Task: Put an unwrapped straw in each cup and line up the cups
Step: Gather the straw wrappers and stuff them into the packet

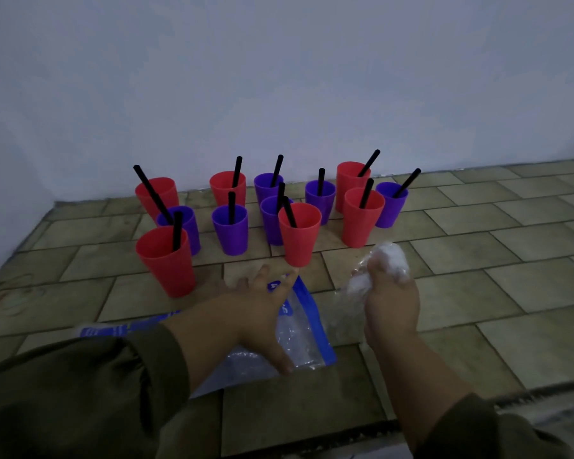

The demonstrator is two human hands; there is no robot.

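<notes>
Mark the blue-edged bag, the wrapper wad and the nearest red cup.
blue-edged bag (305, 342): head view, clear panel.
wrapper wad (390, 256): head view, its white top.
nearest red cup (168, 270): head view, front wall.

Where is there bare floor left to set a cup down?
Bare tiles lie right of the right hand and the rightmost purple cup, and left of the front-left red cup. Crowded: cups by the wall; plastic bag under the left hand.

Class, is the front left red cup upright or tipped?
Upright: the red cup stands on its base, rim up, a straw leaning inside.
</notes>
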